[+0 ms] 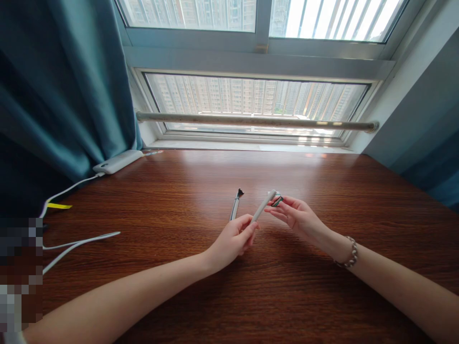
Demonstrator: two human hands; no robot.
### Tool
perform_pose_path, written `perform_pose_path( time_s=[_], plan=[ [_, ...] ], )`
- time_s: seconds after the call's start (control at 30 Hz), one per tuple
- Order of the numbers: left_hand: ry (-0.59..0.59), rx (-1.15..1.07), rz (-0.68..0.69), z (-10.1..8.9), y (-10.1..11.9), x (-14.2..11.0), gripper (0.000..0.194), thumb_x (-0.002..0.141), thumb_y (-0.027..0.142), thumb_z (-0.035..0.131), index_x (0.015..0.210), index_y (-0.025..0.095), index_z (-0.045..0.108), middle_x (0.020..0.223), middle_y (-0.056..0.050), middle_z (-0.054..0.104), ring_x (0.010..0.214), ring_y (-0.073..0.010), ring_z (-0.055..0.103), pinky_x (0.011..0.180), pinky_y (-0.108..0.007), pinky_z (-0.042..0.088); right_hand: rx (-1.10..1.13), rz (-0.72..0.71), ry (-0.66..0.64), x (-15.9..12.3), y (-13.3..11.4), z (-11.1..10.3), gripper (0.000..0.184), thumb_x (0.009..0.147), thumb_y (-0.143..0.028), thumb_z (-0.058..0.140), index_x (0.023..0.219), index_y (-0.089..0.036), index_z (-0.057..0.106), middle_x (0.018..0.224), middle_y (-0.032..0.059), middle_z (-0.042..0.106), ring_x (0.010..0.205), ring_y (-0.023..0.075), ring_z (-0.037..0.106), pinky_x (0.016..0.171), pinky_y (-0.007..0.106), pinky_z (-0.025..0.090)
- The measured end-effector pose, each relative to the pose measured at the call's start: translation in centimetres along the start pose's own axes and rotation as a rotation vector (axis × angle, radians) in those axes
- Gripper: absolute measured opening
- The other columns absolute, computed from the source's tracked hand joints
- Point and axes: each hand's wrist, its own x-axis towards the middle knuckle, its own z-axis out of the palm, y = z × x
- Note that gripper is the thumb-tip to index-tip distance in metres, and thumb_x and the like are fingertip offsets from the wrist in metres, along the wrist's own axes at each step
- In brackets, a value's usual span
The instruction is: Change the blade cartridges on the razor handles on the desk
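Slanting up and to the right, a white toothbrush (263, 206) is gripped near its lower part by my left hand (234, 237). Its bristles face my right hand (294, 216), whose thumb and fingers pinch a small dark razor head (277, 201) with a greenish strip. Brush and razor head are very close; whether they touch I cannot tell. Just beyond my left hand is a slim silver razor handle (234, 207) with a black tip. My left hand hides its lower end, so I cannot tell if it rests on the table or is held.
The brown wood-grain table (172, 191) reaches to the window (251, 100), crossed by a metal rail (258, 120). At the left are a white power strip (119, 162), white cables (84, 241), a yellow strip (60, 206) and a blue curtain (89, 81).
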Motion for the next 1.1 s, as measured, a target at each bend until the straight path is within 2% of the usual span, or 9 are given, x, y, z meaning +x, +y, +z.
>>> perform_pose_path(
  time_s=[0.1, 0.23, 0.37, 0.57, 0.7, 0.9, 1.0, 1.1],
  plan=[
    [-0.008, -0.016, -0.013, 0.0, 0.0, 0.0, 0.028, 0.082, 0.044, 0.040, 0.082, 0.017, 0.045, 0.051, 0.007, 0.038, 0.037, -0.0026, 0.027, 0.033, -0.014, 0.022, 0.094, 0.012, 0.004, 0.1, 0.0, 0.1, 0.025, 0.079, -0.033, 0.059, 0.092, -0.013, 0.063, 0.105, 0.0093, 0.059, 0.103, 0.0199, 0.053, 0.098, 0.032, 0.037],
    [-0.030, -0.035, -0.046, 0.0, -0.1, 0.0, 0.028, 0.081, 0.044, 0.042, 0.081, 0.016, 0.044, 0.052, 0.007, 0.039, 0.037, -0.0023, 0.027, 0.033, -0.014, 0.021, 0.135, -0.011, 0.028, 0.2, 0.2, -0.1, 0.021, 0.079, -0.030, 0.060, 0.089, -0.013, 0.064, 0.104, 0.0080, 0.060, 0.103, 0.0190, 0.053, 0.100, 0.032, 0.035],
    [-0.060, -0.037, -0.071, 0.1, -0.2, 0.0, 0.028, 0.080, 0.044, 0.043, 0.079, 0.016, 0.043, 0.053, 0.006, 0.040, 0.038, -0.0023, 0.028, 0.033, -0.013, 0.020, 0.111, -0.007, 0.021, 0.0, -0.2, 0.2, 0.023, 0.077, -0.030, 0.062, 0.094, -0.015, 0.062, 0.106, 0.0079, 0.059, 0.109, 0.0202, 0.048, 0.103, 0.035, 0.031],
    [-0.072, 0.008, -0.062, 0.2, -0.2, 0.0, 0.029, 0.081, 0.045, 0.042, 0.078, 0.016, 0.044, 0.053, 0.005, 0.042, 0.039, -0.0030, 0.030, 0.033, -0.013, 0.021, 0.081, -0.032, -0.048, -0.4, -0.8, 0.9, 0.037, 0.076, -0.028, 0.063, 0.110, -0.020, 0.051, 0.117, 0.0085, 0.053, 0.115, 0.0207, 0.042, 0.105, 0.041, 0.023],
    [-0.076, 0.057, -0.056, 0.1, -0.1, 0.0, 0.030, 0.081, 0.045, 0.041, 0.077, 0.015, 0.044, 0.053, 0.005, 0.042, 0.040, -0.0035, 0.032, 0.033, -0.014, 0.023, 0.092, -0.035, -0.091, -0.4, -0.6, 1.0, 0.038, 0.077, -0.026, 0.061, 0.113, -0.022, 0.049, 0.119, 0.0085, 0.052, 0.115, 0.0215, 0.042, 0.102, 0.044, 0.025],
    [-0.087, 0.069, -0.060, 0.1, 0.0, 0.0, 0.028, 0.081, 0.043, 0.041, 0.078, 0.016, 0.045, 0.053, 0.005, 0.042, 0.040, -0.0031, 0.031, 0.034, -0.013, 0.023, 0.092, -0.008, -0.113, -0.4, -0.6, 1.2, 0.032, 0.080, -0.033, 0.058, 0.109, -0.019, 0.055, 0.118, 0.0097, 0.052, 0.115, 0.0220, 0.043, 0.102, 0.043, 0.026],
    [-0.064, 0.083, -0.063, 0.1, 0.0, -0.1, 0.028, 0.081, 0.043, 0.041, 0.078, 0.015, 0.045, 0.053, 0.005, 0.042, 0.040, -0.0033, 0.031, 0.034, -0.013, 0.023, 0.099, -0.012, -0.085, -0.4, -0.8, 1.2, 0.030, 0.083, -0.036, 0.051, 0.106, -0.018, 0.057, 0.118, 0.0101, 0.053, 0.115, 0.0233, 0.042, 0.102, 0.045, 0.027],
    [-0.044, 0.090, -0.065, 0.1, 0.0, -0.1, 0.029, 0.081, 0.044, 0.041, 0.078, 0.016, 0.046, 0.052, 0.005, 0.041, 0.039, -0.0034, 0.030, 0.033, -0.014, 0.023, 0.108, -0.049, -0.068, -0.3, -0.9, 1.0, 0.029, 0.082, -0.031, 0.053, 0.107, -0.017, 0.057, 0.119, 0.0095, 0.052, 0.115, 0.0234, 0.042, 0.103, 0.045, 0.025]
  ],
)
